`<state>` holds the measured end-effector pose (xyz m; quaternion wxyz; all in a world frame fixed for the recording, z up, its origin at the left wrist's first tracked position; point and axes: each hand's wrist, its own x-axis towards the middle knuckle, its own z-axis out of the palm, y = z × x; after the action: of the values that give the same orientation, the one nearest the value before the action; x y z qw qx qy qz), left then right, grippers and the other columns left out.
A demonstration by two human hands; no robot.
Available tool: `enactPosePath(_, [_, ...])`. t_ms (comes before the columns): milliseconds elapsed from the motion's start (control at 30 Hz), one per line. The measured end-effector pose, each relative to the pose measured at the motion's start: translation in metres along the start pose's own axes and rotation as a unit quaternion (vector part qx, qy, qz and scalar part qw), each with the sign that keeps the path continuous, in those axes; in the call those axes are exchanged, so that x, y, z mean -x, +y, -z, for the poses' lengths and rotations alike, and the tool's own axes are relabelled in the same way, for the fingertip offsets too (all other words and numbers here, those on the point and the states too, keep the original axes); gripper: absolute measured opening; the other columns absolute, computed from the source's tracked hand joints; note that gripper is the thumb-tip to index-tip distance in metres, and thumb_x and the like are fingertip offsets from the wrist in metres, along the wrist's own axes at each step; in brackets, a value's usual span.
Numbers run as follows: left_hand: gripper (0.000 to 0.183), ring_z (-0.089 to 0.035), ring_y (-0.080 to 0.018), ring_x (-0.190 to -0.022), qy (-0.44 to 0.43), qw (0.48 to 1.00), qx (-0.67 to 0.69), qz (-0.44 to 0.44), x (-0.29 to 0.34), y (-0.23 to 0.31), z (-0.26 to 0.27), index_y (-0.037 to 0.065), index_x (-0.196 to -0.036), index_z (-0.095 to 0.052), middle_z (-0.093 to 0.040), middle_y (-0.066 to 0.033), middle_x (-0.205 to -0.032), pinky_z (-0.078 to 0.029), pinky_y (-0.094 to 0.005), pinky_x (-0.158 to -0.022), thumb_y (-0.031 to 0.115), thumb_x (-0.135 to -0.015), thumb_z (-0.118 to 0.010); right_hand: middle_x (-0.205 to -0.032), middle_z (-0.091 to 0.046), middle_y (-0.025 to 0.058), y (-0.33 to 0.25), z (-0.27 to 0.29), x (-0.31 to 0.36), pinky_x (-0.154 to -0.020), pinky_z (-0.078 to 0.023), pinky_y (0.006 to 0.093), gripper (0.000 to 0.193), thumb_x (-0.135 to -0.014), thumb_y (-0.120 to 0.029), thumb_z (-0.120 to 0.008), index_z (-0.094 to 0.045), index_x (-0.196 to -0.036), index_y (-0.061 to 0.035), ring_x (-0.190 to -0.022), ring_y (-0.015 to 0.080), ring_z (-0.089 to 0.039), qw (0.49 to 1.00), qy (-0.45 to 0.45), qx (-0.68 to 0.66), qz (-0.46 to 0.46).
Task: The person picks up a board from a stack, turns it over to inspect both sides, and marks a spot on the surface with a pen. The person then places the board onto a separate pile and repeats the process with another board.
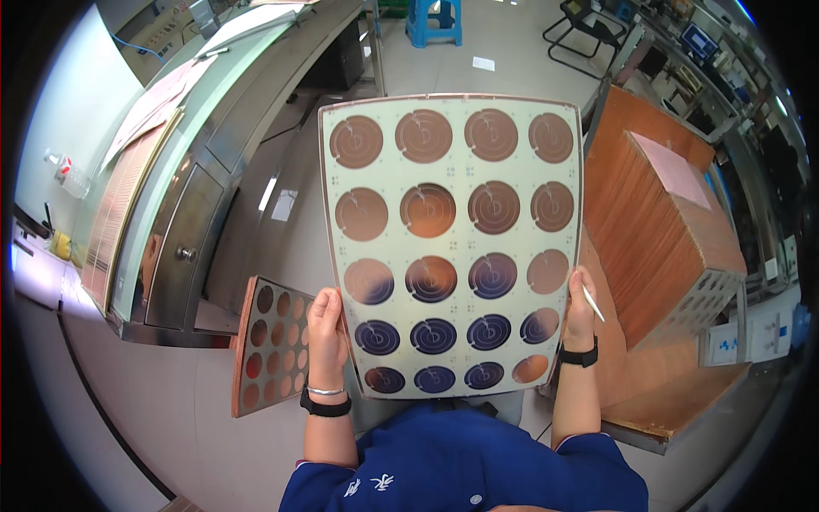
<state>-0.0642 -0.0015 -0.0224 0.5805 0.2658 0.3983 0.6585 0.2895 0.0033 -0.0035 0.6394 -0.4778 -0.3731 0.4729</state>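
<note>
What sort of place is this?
Probably a circuit board workshop: the left hand and right hand hold a panel patterned with rows of circles, a similar board shows at lower left, and a metal desk bears papers.

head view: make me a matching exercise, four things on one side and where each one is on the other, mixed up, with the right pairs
Things
1. pale rectangular panel with round discs
2. slim white stick
3. thin silver bangle
4. blue plastic stool

Places
A. around the left wrist
B. on the grey floor
C. between the left hand and the right hand
D. in the right hand alone

Pairs: 1-C, 2-D, 3-A, 4-B
</note>
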Motion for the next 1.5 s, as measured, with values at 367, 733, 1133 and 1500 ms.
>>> enactPosePath(367, [0.027, -0.035, -0.0013, -0.056, -0.011, 0.999, -0.022, -0.027, -0.001, 0.006, -0.002, 0.011, -0.073, -0.049, -0.045, 0.0073, -0.065, -0.028, -0.0166, -0.051, 0.025, -0.096, -0.048, -0.088, -0.060, -0.0011, 0.000, 0.005, 0.004, -0.070, -0.043, 0.0194, 0.021, -0.096, -0.025, -0.048, -0.057, -0.094, -0.0063, -0.077, 0.0066, -0.054, 0.998, -0.040, -0.050, 0.027])
enactPosePath(733, [0.026, -0.035, -0.0012, -0.055, -0.003, 1.000, -0.014, -0.023, 0.001, 0.006, -0.001, 0.010, -0.074, -0.050, -0.043, 0.0077, -0.064, -0.029, -0.0165, -0.050, 0.024, -0.096, -0.048, -0.091, -0.060, 0.0021, -0.002, 0.007, 0.006, -0.072, -0.046, 0.0218, 0.023, -0.095, -0.025, -0.048, -0.056, -0.097, -0.0037, -0.080, 0.0095, -0.056, 0.996, -0.052, -0.065, 0.034])
enactPosePath(1133, [0.014, -0.052, -0.0038, -0.076, 0.025, 0.994, -0.013, -0.107, -0.001, 0.021, -0.025, 0.003, -0.098, -0.053, -0.055, 0.0021, -0.084, -0.043, -0.0177, -0.068, 0.016, -0.095, -0.049, -0.092, -0.060, 0.0033, -0.008, 0.005, 0.000, -0.071, -0.045, 0.0193, 0.023, -0.094, -0.024, -0.050, -0.053, -0.102, -0.0027, -0.080, 0.0069, -0.055, 0.993, -0.046, -0.054, 0.094])
enactPosePath(1500, [0.012, -0.049, -0.0171, -0.110, -0.070, 0.944, -0.035, -0.321, -0.037, 0.042, -0.047, 0.004, -0.103, -0.055, -0.051, -0.0097, -0.121, -0.035, -0.0321, -0.099, 0.006, -0.091, -0.052, -0.126, -0.050, 0.0150, -0.056, -0.022, -0.052, -0.091, -0.039, 0.0297, 0.011, -0.092, -0.009, -0.051, -0.053, -0.103, -0.0060, -0.115, 0.0180, -0.048, 0.943, -0.042, -0.077, 0.320])
